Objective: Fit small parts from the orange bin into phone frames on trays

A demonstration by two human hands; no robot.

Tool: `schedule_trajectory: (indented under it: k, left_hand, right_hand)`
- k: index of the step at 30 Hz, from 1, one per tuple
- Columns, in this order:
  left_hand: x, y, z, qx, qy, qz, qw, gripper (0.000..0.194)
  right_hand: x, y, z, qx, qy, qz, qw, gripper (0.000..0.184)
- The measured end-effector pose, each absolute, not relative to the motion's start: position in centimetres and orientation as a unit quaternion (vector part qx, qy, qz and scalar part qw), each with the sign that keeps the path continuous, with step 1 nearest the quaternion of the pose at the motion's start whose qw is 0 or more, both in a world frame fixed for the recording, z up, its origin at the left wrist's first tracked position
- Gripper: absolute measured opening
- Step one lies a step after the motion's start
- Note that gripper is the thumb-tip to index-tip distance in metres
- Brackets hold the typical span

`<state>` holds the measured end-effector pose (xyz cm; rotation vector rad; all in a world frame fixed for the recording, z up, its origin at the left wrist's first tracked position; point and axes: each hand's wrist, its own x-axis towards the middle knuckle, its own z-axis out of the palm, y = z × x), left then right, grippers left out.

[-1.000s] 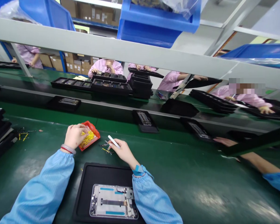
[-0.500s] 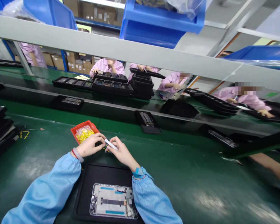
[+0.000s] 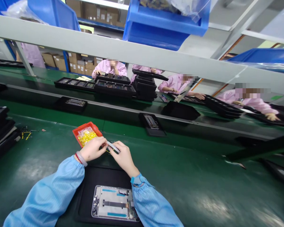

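Observation:
My left hand (image 3: 93, 149) is in front of a red-orange plastic tray (image 3: 77, 134) holding a clear bag of small yellow parts (image 3: 86, 136). Its fingertips meet the end of a white plastic pry stick (image 3: 113, 147), and I cannot tell whether they pinch something small. My right hand (image 3: 124, 158) grips that stick. Just below my wrists, a black tray (image 3: 85, 186) holds a smartphone frame (image 3: 113, 201) with blue strips and a dark ribbon cable. Loose small parts near my fingers are mostly hidden by my hands.
Stacked black trays (image 3: 0, 127) stand at the left of the green workbench (image 3: 191, 186), with yellow bits (image 3: 26, 135) nearby. A grey beam (image 3: 132, 52) crosses the view. Beyond, co-workers in pink smocks (image 3: 110, 67) sit along a belt with black trays. Blue bins (image 3: 163, 25) hang overhead.
My left hand has moved right, off the red-orange tray, to meet my right hand and the white stick. Both hands have stayed close together over the last half second.

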<state>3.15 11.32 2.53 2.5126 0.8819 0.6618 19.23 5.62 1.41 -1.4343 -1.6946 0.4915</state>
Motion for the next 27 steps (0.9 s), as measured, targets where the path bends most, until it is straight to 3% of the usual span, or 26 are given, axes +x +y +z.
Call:
schedule_trajectory:
  k: [6, 17, 27]
  left_hand:
    - [3.3, 10.4, 3.1, 0.903, 0.327, 0.222, 0.165, 0.01]
    - [-1.6, 9.1, 2.0, 0.826, 0.395, 0.325, 0.236, 0.016]
    - [-1.1, 8.4, 0.9, 0.831, 0.392, 0.331, 0.216, 0.015]
  right_hand:
    - [19.1, 5.0, 1.6, -0.595, -0.708, 0.138, 0.354, 0.02]
    - [17.2, 6.0, 3.7, -0.57, -0.742, 0.147, 0.322, 0.015]
    - [15.1, 6.0, 2.5, -0.567, -0.768, 0.141, 0.26, 0.022]
